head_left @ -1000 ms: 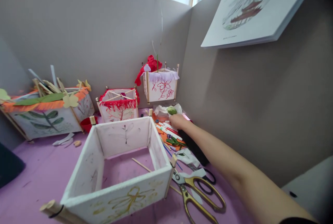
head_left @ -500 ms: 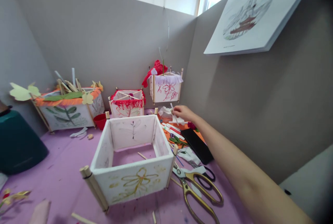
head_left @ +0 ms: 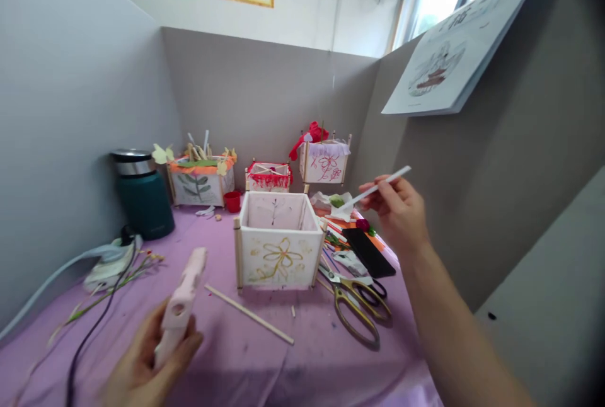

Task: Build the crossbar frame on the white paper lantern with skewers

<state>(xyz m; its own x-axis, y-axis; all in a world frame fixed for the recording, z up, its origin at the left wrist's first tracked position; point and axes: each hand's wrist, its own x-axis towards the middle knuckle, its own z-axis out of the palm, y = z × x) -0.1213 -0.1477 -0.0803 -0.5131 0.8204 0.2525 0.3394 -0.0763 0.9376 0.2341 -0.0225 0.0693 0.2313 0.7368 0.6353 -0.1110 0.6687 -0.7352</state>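
My left hand (head_left: pixel 151 356), at the lower left, is closed around a pale pink glue gun (head_left: pixel 182 306) whose rear end with a round hole faces me. On the right, my right hand (head_left: pixel 397 212) pinches a slim white glue stick (head_left: pixel 375 191) between thumb and fingers, tilted up to the right. Between the hands stands a white open box (head_left: pixel 283 256) with corner posts of wooden sticks and a yellow flower painted on its front. A thin wooden stick (head_left: pixel 250 314) lies before the box.
Gold-handled scissors (head_left: pixel 357 312) and a black phone-like slab (head_left: pixel 368 252) lie right of the box, near markers and paper scraps. Decorated boxes (head_left: pixel 201 186) stand at the back. A green bottle (head_left: pixel 144 196), a power strip (head_left: pixel 111 265) and a black cable (head_left: pixel 97 325) are at left.
My right hand has lifted the glue stick from the back right and brought it nearer. My left hand has come into view holding the glue gun. The view has shifted back and left.
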